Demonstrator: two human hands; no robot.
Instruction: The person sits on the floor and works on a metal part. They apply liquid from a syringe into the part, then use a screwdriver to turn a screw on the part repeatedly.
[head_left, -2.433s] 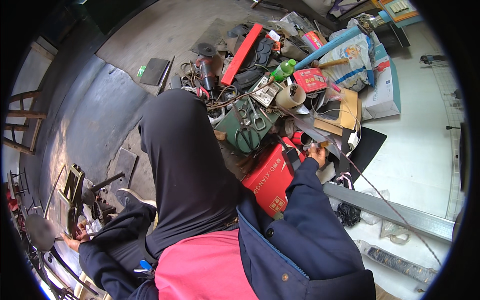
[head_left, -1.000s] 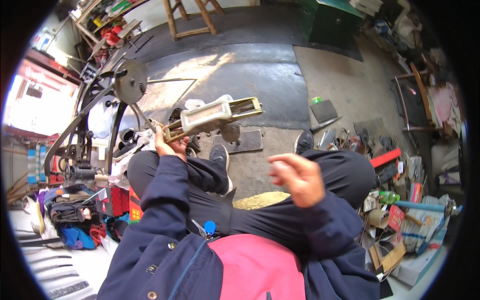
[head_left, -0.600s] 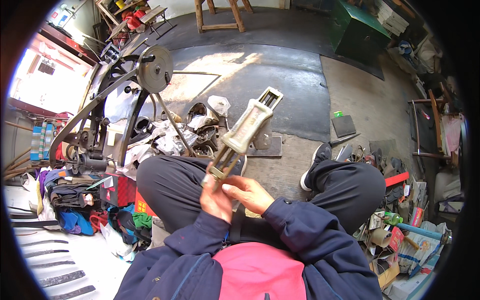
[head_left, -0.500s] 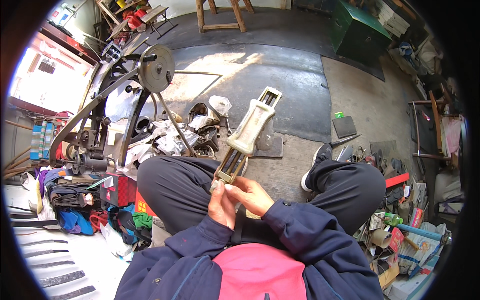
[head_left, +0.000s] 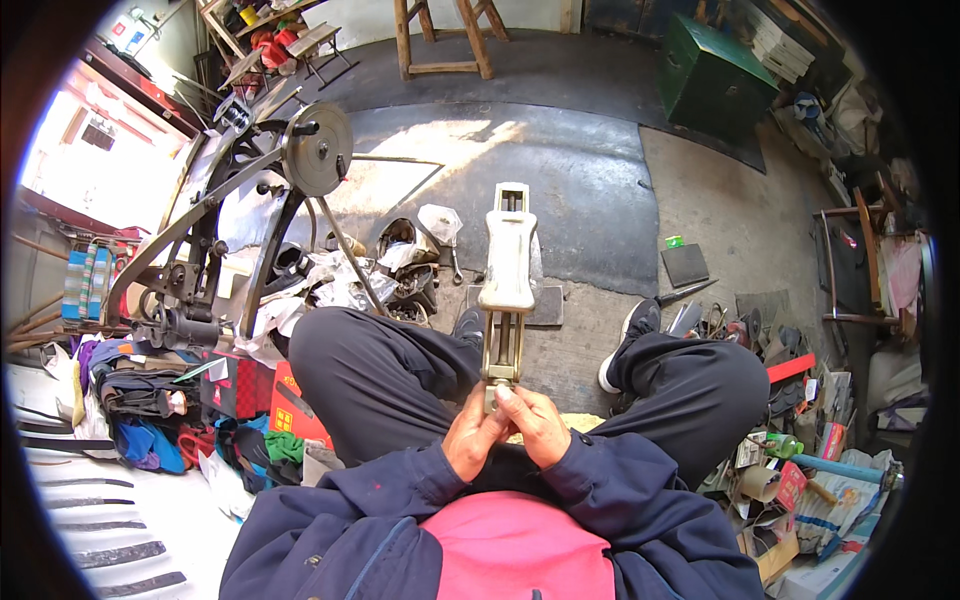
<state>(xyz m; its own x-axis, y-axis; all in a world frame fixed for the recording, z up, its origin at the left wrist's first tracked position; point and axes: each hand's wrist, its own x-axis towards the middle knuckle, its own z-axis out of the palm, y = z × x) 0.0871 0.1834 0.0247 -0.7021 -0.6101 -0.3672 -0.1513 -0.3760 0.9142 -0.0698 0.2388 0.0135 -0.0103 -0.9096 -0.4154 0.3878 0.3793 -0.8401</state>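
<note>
A long brass-coloured metal device (head_left: 503,345) with parallel rods stands up from my hands, pointing away from me. A pale, waisted block (head_left: 508,262) sits around its upper half; I cannot tell the device's exact kind. My left hand (head_left: 470,437) is closed on the small end piece at the bottom. From the other side my right hand (head_left: 535,425) grips the same end, thumb pressed on top. The fingertips beneath are partly hidden. Both hands are above my lap, between my dark-trousered knees.
At left stands a black hand-wheel machine (head_left: 316,150) on legs, beside shoes and plastic bags (head_left: 345,275). Cloths and red boxes (head_left: 300,405) lie near my left knee. Tools and packages (head_left: 775,480) crowd the right. A green chest (head_left: 715,75) and wooden stool (head_left: 445,66) stand farther off.
The device has swung from a rightward lean to nearly straight ahead. My right hand has turned at the lower end, its thumb now on top; both hands have moved slightly right.
</note>
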